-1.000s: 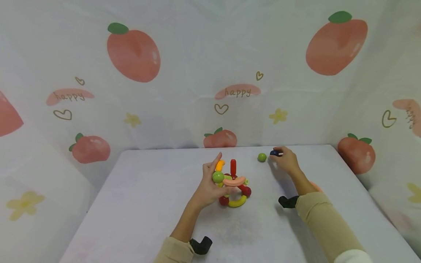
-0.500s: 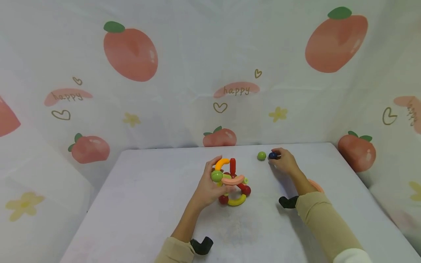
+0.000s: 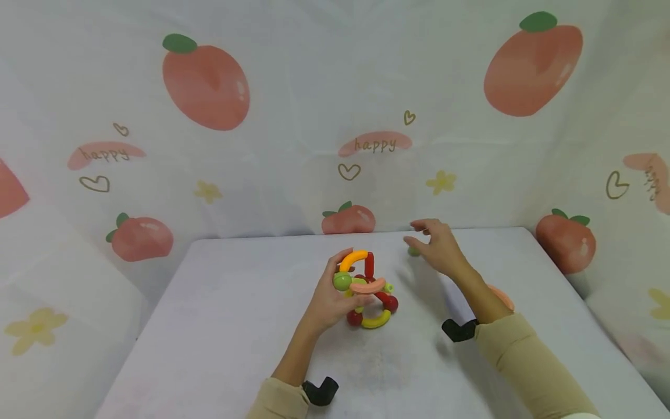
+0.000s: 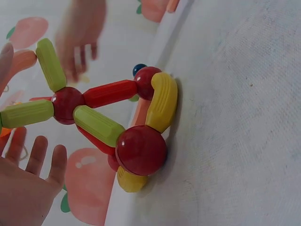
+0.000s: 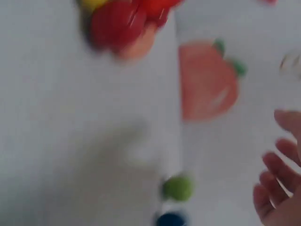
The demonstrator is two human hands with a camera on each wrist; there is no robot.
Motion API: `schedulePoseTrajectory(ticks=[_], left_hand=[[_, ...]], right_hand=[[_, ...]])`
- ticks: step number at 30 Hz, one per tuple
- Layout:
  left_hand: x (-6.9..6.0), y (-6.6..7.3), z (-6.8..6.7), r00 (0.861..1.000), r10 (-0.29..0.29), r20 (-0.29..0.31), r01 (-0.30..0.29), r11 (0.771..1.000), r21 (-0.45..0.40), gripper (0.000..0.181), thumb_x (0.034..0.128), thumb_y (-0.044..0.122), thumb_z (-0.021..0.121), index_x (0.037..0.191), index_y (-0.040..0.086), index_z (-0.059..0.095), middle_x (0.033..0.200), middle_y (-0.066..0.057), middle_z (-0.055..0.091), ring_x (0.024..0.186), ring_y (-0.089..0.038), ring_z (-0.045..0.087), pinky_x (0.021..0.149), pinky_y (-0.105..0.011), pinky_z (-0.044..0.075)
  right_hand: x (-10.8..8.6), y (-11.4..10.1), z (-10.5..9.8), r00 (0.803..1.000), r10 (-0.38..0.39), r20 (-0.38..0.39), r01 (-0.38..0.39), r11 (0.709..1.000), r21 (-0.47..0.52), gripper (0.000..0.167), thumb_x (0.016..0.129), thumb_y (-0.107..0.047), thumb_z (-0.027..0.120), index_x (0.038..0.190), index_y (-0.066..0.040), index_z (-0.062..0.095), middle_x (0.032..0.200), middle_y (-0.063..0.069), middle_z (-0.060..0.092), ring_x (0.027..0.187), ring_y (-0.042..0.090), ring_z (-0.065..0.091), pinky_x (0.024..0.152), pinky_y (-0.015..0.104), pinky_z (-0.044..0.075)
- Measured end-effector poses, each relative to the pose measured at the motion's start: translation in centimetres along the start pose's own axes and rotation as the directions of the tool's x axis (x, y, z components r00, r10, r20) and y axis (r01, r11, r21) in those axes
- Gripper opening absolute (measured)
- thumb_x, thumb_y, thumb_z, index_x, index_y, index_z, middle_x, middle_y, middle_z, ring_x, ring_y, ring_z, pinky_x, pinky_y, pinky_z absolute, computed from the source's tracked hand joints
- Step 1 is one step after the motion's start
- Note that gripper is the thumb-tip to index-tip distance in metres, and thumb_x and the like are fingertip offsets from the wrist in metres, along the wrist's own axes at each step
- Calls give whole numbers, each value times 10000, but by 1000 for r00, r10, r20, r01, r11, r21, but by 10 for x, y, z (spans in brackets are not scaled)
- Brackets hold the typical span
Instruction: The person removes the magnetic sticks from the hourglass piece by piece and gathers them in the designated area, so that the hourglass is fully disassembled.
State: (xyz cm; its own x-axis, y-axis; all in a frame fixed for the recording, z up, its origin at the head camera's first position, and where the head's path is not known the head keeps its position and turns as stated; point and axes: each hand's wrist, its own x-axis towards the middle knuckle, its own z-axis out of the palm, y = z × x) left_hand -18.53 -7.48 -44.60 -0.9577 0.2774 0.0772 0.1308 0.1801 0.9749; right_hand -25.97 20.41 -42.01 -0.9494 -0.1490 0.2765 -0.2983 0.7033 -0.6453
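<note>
My left hand (image 3: 328, 294) holds a structure of magnetic sticks and balls on the table, thumb by a pink curved stick (image 3: 368, 286) and fingers behind. An orange curved stick (image 3: 353, 258) arches to the top of an upright red stick (image 3: 369, 265); a green ball (image 3: 342, 281) sits below it. Yellow curved sticks (image 4: 162, 101) and dark red balls (image 4: 141, 149) form the base. My right hand (image 3: 438, 247) hovers at the back right with nothing in it, fingers spread. Beneath it lie a loose green ball (image 5: 178, 187) and a dark blue ball (image 5: 170, 219).
A loose pink curved stick (image 3: 501, 297) lies on the white table (image 3: 235, 326), partly behind the right forearm. A printed cloth backdrop (image 3: 293, 116) rises directly behind the table. Black wrist mounts (image 3: 321, 391) stick out from both wrists. The right wrist view is blurred.
My right hand has let go of the dark blue ball and lifted up and to the left. The orange stick has tilted right to the red stick as my left index finger bent over.
</note>
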Motion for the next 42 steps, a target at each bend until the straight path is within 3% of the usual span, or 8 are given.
schedulePoseTrajectory(ticks=[3,8,17,21,25,30,36,42], left_hand=[[0,0,-2,1000,8,-5,-8,1000,11,905,758,424,890,1479,502,349,1507,102,461,1404,-221,438,1062,-512,526],[-1,-2,-2,998,59,7,-59,998,2,903,781,392,881,1507,442,347,1522,82,459,1430,-265,418,1089,-552,495],[0,-3,-1,998,60,3,-60,998,19,906,783,391,881,1507,439,337,1517,123,428,1418,-202,421,1112,-545,476],[-1,-4,0,999,46,16,-45,999,-27,928,798,348,877,1540,357,319,1528,18,434,1369,-233,481,1070,-503,520],[-1,-4,1,1000,14,25,-12,997,-82,889,808,291,876,1510,317,331,1495,-87,446,1313,-279,531,1009,-478,563],[-3,-3,2,1000,-13,-1,13,998,-55,849,810,310,873,1459,278,327,1460,-97,427,1295,-297,504,1058,-505,520],[-8,-4,-1,997,-39,-60,38,999,-27,810,794,390,875,1381,214,347,1380,-96,465,1225,-222,513,1062,-493,507],[-14,-11,-7,982,83,-169,-90,995,-31,578,820,312,866,1227,148,489,1193,-27,575,1161,-184,564,1047,-380,489]], right_hand=[[-1,-39,4,986,-135,98,131,990,52,336,942,-257,738,1226,-80,708,1247,157,663,1133,320,568,901,461,539],[-5,-68,16,957,-224,183,205,972,116,275,920,-275,762,1167,-154,757,1266,92,620,1155,266,506,857,367,480],[-6,-75,22,951,-233,206,202,966,158,192,903,-242,784,1075,-158,769,1292,92,607,1214,269,511,917,439,513],[-9,-78,21,954,-243,177,212,961,178,171,904,-230,783,1054,-166,732,1267,65,630,1177,243,546,902,438,521],[-13,-83,19,962,-229,149,189,952,242,165,910,-219,771,1048,-159,703,1151,19,688,1063,201,588,864,400,521],[-17,-91,18,964,-236,121,188,930,315,182,901,-179,779,1042,-131,673,989,5,704,925,170,628,793,289,539],[-18,-94,19,953,-273,128,227,929,292,237,902,-152,779,1126,-138,703,1042,-13,715,902,130,635,784,260,563],[-20,-94,19,944,-297,141,251,929,272,250,924,-169,759,1173,-154,747,1055,-14,722,891,134,630,774,286,571]])
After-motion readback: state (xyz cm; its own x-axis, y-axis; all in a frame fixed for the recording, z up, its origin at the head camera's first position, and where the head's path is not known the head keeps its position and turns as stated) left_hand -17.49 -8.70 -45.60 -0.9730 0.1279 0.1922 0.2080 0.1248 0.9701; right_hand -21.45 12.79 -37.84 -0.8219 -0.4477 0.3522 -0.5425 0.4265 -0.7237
